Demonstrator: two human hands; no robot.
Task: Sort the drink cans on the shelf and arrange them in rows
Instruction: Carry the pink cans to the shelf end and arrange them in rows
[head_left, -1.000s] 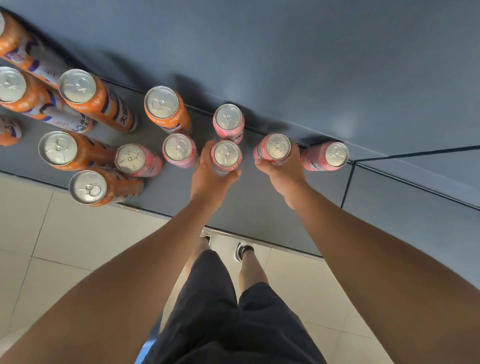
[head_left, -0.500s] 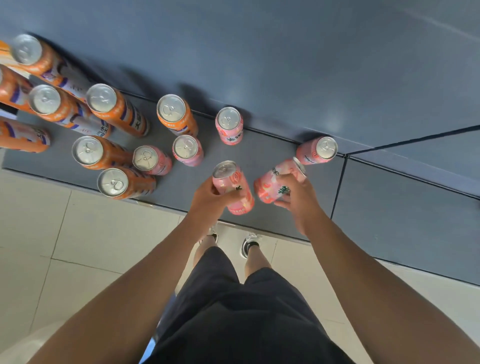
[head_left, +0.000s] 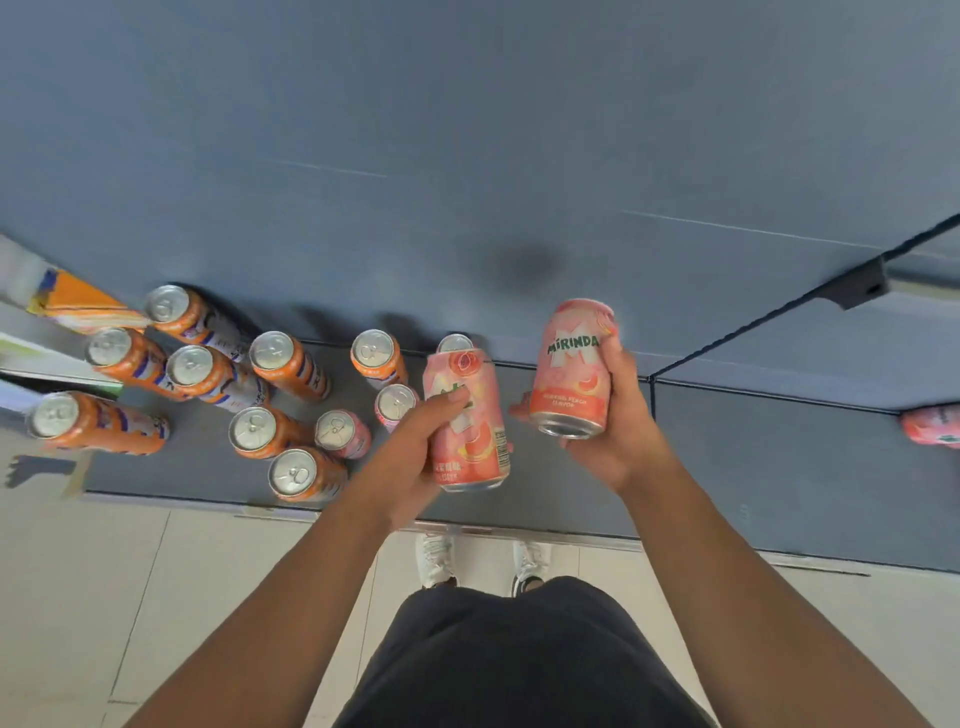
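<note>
My left hand (head_left: 410, 457) grips a pink can (head_left: 467, 421) around its side, with the thumb across the label and the fingers curled behind it. My right hand (head_left: 618, 431) grips the Mirinda can (head_left: 571, 369) in the same way, with the fingers wrapped around its right side. Both cans are off the shelf (head_left: 182, 473) and tilted, so that their bottom ends point toward me. They are side by side and near each other but do not touch.

On the left part of the shelf the orange cans (head_left: 272, 364) stand upright in a loose group, from the back edge to the front edge. They are taller than the pink ones. Three standing pink cans (head_left: 340, 436) are at the right side of this group. One is near the front edge, one is just behind my left thumb, and one is at the back edge, half hidden by the can I hold.

A thin dark divider (head_left: 652, 410) closes this part of the shelf on the right. Past it, at the far right edge, there is another pink can (head_left: 930, 426), which is blurred. Below the front edge I see a tiled floor (head_left: 130, 597), my shoes (head_left: 436, 561) and my dark shorts (head_left: 519, 665).
</note>
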